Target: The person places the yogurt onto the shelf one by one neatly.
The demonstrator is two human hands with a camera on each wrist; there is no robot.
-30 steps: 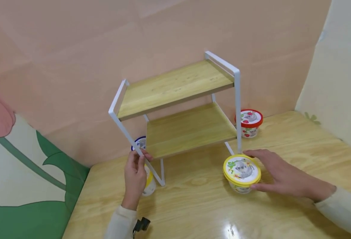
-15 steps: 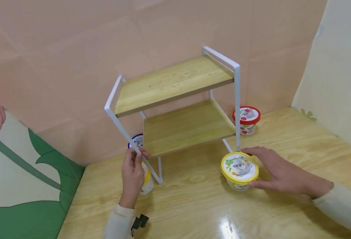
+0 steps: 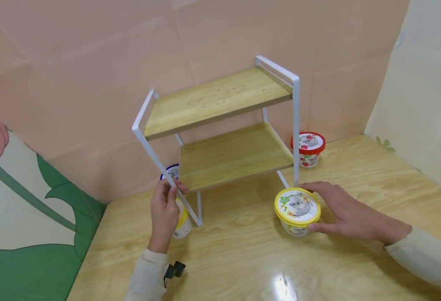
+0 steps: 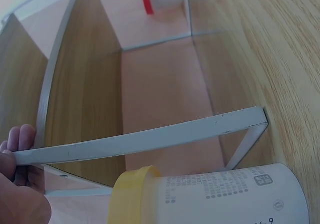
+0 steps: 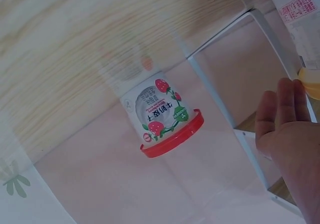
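A two-tier wooden shelf with a white metal frame stands on the table. My left hand grips its front left leg, thumb and fingers around the white bar in the left wrist view. Just outside that leg is a white tub with a yellow lid, partly hidden by the hand. At the front right leg sits another yellow-lidded tub. My right hand holds it from the right, thumb at the front of the rim and fingers behind; its fingers meet the lid in the right wrist view.
A red-lidded strawberry tub stands behind the shelf's right side, near the pink back wall. A blue-lidded tub is mostly hidden behind the left leg. A pale side wall rises at the right.
The head view has shifted slightly, so everything sits a little higher and further left in the picture. Both hands, the shelf and the tubs keep their places relative to one another.
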